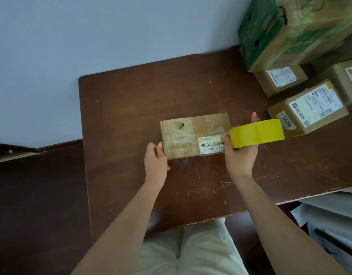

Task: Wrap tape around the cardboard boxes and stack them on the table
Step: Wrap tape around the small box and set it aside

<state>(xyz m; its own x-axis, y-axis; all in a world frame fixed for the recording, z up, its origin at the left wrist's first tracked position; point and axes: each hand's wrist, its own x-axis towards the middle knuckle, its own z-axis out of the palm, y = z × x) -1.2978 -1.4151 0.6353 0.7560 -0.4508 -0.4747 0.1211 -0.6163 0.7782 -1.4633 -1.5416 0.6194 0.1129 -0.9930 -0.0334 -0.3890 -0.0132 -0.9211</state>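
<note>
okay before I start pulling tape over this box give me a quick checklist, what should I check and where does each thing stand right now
1. Box steady: the left hand holds the left end of the flat cardboard box, which lies flat on the table. Ok.
2. Tape in grip: the right hand holds the yellow tape roll at the box's right end. Ok.
3. Free tape end found: not visible. Cannot tell.
4. Yellow tape already on the box: none seen. Not ok.
5. Box top sound: a torn hole shows. Not ok.
6. Stacking room: other boxes crowd the right side; bare table to the left. Ok.
</note>
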